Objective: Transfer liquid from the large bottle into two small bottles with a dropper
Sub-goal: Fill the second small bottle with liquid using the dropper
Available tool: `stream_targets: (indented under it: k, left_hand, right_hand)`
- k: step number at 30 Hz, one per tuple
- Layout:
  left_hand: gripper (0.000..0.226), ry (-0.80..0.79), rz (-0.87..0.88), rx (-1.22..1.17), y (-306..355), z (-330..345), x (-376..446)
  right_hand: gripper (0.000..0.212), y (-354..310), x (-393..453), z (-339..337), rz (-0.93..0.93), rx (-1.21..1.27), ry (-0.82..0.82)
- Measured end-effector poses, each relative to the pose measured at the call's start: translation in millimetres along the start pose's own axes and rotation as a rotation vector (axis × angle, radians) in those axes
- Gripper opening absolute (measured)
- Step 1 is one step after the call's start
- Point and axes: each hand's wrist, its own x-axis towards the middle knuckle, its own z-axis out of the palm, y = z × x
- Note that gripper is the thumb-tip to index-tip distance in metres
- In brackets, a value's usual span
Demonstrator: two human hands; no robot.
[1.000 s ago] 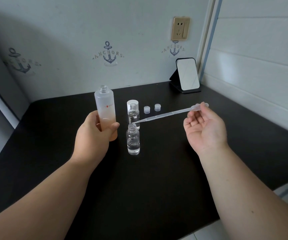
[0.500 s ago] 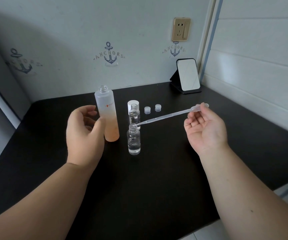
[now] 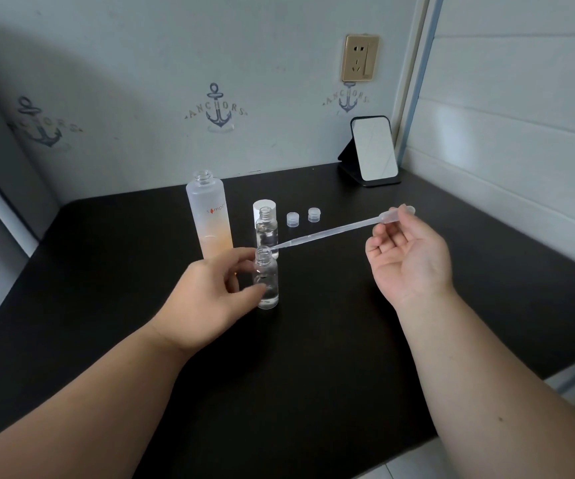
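Note:
The large frosted bottle (image 3: pixel 210 216) stands uncapped on the black table (image 3: pixel 313 357), with orange liquid in its lower part. Two small clear bottles stand to its right, both uncapped. My left hand (image 3: pixel 210 295) closes thumb and fingers around the near small bottle (image 3: pixel 268 288). The far small bottle (image 3: pixel 267 228) stands free behind it. My right hand (image 3: pixel 407 257) pinches the bulb of a long plastic dropper (image 3: pixel 331 231). The dropper slants down to the left, its tip at the mouth of the near small bottle.
Two small ribbed caps (image 3: pixel 292 219) (image 3: pixel 314 214) and a white cap (image 3: pixel 263 205) behind the far bottle lie at the back. A standing mirror (image 3: pixel 374 150) leans at the back right corner by the wall. The table's front edge runs at lower right.
My left hand let go of the large bottle and moved right onto the near small bottle. The dropper and my right hand stayed almost still.

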Motion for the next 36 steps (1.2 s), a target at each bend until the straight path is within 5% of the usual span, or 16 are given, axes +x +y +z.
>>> stream_targets:
  k: [8, 28, 36]
  left_hand:
    - [0.035, -0.023, -0.020, 0.169, 0.2, 2.0, 4.0]
    - [0.034, -0.051, 0.133, 0.169, -4.7, 2.2, 3.1]
    - [0.034, -0.046, 0.141, 0.157, -3.5, 1.6, 2.4]
  right_hand:
    - [0.027, 0.0, 0.4, 0.6, -0.006, 0.006, -0.007]
    - [0.011, -1.2, -0.7, 1.6, 0.010, -0.006, 0.015]
    - [0.022, -1.1, 0.0, 1.0, 0.017, -0.039, -0.018]
